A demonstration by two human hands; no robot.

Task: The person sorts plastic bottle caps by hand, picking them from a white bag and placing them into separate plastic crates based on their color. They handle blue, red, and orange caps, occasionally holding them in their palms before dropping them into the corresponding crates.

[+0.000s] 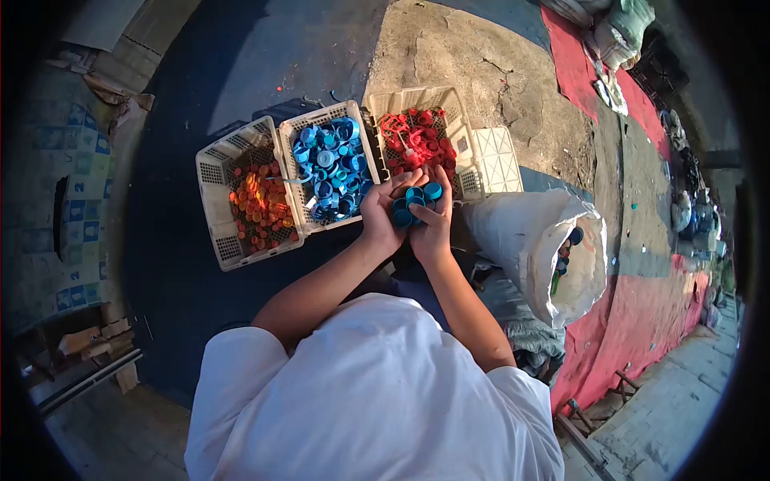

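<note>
Cupped together, my left hand (383,210) and my right hand (433,224) hold several teal bottle caps (403,216) between them. The fingers of both hands curl around the caps, and my right thumb lies over them. Just beyond my hands, red caps and rings (417,136) fill part of a cream plastic crate (459,112). Left of my hands, blue caps and rings (327,164) lie in a second crate (286,152). Orange and red caps (261,200) are in the third crate (210,216), at the far left.
A white sack (513,232) lies open at my right, with dark, red and green items inside. An upturned cream crate (497,160) stands behind it. Red cloth (642,321) covers ground at the right. Filled bags (622,36) lie at the upper right.
</note>
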